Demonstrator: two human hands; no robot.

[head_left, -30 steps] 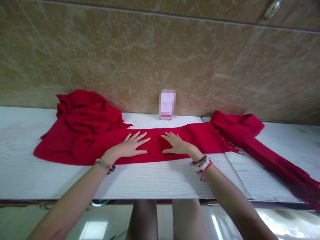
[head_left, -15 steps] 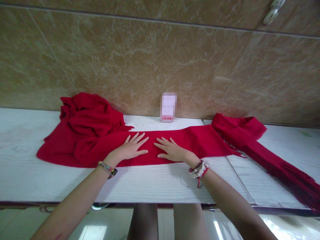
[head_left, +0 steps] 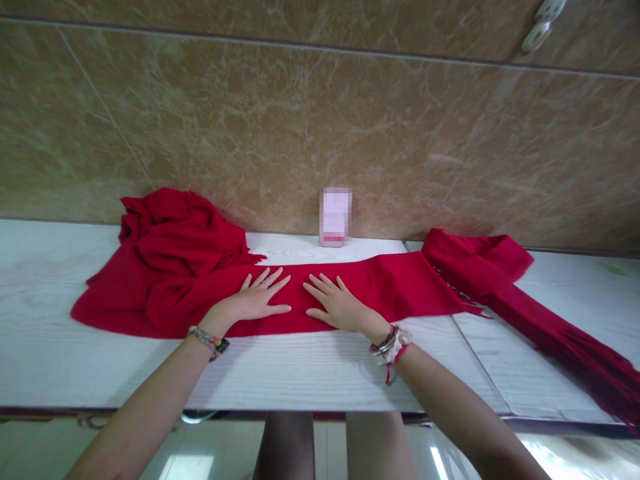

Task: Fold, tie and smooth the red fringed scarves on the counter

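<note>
A red scarf (head_left: 390, 283) with fringed ends lies along the white table, its middle stretch flat. To the left it is heaped in a loose, wrinkled pile (head_left: 175, 247); on the right is a folded red part whose long fringe (head_left: 585, 353) runs toward the front right edge. My left hand (head_left: 250, 303), with a ring on one finger, rests palm down on the flat stretch, fingers spread. Beside it, a short gap away, my right hand (head_left: 340, 307) lies on the same cloth, fingers also apart. Neither hand grips the fabric.
Behind the table (head_left: 300, 377) rises a brown marbled tile wall (head_left: 310, 133). A small pixelated pink and white box (head_left: 336, 217) stands against it at centre. A white fitting (head_left: 543, 27) is on the wall at upper right. A seam crosses the table on the right.
Both hands have shifted slightly to the left, still flat on the scarf. The view has tilted a little; the scarf looks nearly the same.
</note>
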